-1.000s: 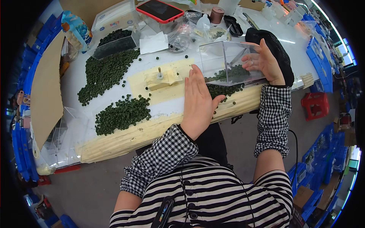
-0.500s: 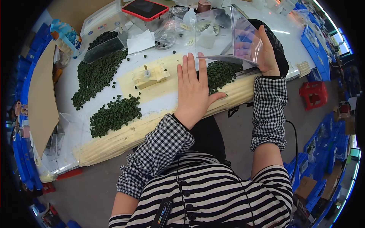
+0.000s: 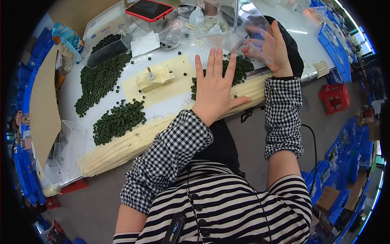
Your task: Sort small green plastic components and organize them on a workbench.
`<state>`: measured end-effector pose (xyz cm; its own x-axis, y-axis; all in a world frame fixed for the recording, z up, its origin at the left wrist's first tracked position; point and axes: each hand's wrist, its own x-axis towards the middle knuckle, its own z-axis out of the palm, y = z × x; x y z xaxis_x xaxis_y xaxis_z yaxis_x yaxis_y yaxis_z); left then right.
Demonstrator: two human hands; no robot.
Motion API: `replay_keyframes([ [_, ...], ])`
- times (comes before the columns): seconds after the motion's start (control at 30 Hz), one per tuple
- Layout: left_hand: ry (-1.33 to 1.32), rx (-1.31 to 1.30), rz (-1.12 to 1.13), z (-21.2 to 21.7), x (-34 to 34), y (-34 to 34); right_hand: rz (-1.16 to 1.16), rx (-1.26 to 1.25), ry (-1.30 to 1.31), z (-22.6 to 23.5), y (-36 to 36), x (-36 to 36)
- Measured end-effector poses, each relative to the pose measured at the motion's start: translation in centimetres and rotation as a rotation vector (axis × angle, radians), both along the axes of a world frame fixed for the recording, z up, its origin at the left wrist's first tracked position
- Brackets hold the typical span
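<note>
My left hand [image 3: 218,86] lies palm down with its fingers spread, at the near edge of the table, over a pile of small dark green round pieces [image 3: 243,70]. Nothing is held in it. On the right, my right hand [image 3: 276,51] grips a clear plastic box [image 3: 254,30], its fingers showing through the see-through wall. The box is tilted above the table. Left of my left hand sits a cream block with a small upright pin [image 3: 156,80], on a pale yellow sheet [image 3: 178,67]. A few single green pieces lie around it.
More green pieces form a long pile [image 3: 99,81] and a nearer pile [image 3: 118,123]. A clear bin [image 3: 107,53] lies tipped behind them. A red-edged phone [image 3: 149,10] is at the back. Ridged cream padding [image 3: 130,148] lines the table edge; a red stool [image 3: 334,99] stands right.
My left hand has shifted right over the green pile, its fingers spreading wider. The clear box in my right hand has moved up and left and changed its tilt.
</note>
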<state>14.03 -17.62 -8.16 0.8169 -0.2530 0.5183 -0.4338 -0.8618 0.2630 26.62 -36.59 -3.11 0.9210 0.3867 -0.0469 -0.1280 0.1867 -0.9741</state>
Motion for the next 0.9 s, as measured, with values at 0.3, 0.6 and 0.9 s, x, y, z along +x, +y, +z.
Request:
replay_keyframes([
  [0.3,-0.09,0.096,0.218,-0.4,2.7,0.3,-0.017,0.0,-0.023,-0.5,-0.1,-0.1],
  [0.6,-0.081,-0.29,0.125,0.6,0.8,3.0,-0.148,-0.067,-0.264,0.1,0.3,-1.8],
  [0.9,-0.169,-0.305,0.068,1.7,0.3,3.9,-0.582,-0.013,-0.814,2.9,-2.9,-3.3],
])
